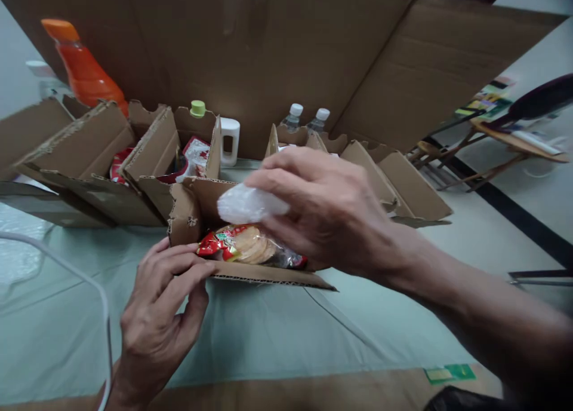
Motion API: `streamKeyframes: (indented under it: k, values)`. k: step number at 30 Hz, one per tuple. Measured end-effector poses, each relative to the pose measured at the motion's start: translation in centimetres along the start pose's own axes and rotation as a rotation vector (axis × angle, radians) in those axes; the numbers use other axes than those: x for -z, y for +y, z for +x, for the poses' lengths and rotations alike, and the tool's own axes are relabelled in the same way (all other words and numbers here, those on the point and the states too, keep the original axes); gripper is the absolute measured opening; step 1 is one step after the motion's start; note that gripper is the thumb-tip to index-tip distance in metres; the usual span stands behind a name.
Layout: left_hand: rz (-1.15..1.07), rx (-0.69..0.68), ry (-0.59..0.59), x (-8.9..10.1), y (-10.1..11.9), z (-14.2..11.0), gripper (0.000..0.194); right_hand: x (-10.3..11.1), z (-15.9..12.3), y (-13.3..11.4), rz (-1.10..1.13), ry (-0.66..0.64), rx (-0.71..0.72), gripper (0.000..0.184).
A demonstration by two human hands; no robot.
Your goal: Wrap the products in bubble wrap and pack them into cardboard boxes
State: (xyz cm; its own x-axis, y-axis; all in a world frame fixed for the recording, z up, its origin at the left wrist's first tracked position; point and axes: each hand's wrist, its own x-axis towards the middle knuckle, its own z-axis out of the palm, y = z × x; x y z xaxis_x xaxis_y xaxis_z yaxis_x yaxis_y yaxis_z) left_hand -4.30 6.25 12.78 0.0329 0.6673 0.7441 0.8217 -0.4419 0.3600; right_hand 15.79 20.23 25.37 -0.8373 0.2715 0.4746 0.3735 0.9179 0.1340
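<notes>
A cardboard panel (277, 52) stands behind a green cloth (277, 339). A row of compartments (89, 139) runs along the panel; in front of it sits a box (183, 220). The right hand (331, 208) is above the box, fingers closed in a grip. The left hand (156, 303) touches the box's left front corner; whether it grips, I cannot tell. A snack pack (253, 244) lies inside. The right hand's white wad (242, 203) is just over the pack.

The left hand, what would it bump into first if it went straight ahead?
Probably the snack packet in the box: the left hand points at its red end, though how near is unclear.
</notes>
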Motion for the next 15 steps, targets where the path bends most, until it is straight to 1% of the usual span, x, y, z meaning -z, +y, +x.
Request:
streamKeyframes:
  k: [2,3,5,7,9,10,11,12,13,15]
  values:
    - [-0.010,0.004,0.005,-0.1,0.0,-0.1,0.035,-2.1,1.5,-0.4,0.019,-0.031,0.070,0.020]
    - [-0.016,0.005,0.009,-0.1,0.0,-0.2,0.034,-3.2,2.3,-0.5,0.023,-0.072,0.102,0.020]
    - [-0.025,0.006,0.019,-0.1,0.0,-0.4,0.033,-5.5,3.5,-0.6,0.033,-0.207,0.146,0.019]
    - [-0.033,0.005,0.034,-0.1,0.0,-0.5,0.032,-7.6,4.4,-0.8,0.050,-0.372,0.165,0.018]
    - [-0.043,0.006,0.053,-0.2,0.0,-0.6,0.032,-9.2,5.0,-1.0,0.082,-0.526,0.153,0.015]
    - [-0.049,0.007,0.059,-0.3,-0.1,-0.6,0.032,-9.7,5.2,-1.2,0.108,-0.569,0.125,0.014]
    - [-0.055,0.007,0.064,-0.3,-0.1,-0.6,0.033,-10.1,5.2,-1.2,0.136,-0.581,0.079,0.013]
    - [-0.061,0.006,0.064,-0.4,-0.1,-0.5,0.033,-10.3,5.3,-1.3,0.166,-0.562,0.016,0.011]
    - [-0.066,0.003,0.063,-0.5,-0.1,-0.5,0.034,-10.4,5.2,-1.2,0.194,-0.517,-0.054,0.011]
    - [-0.057,0.012,0.077,-0.5,0.0,-0.6,0.040,-9.7,4.5,-0.9,0.237,-0.396,-0.193,0.017]
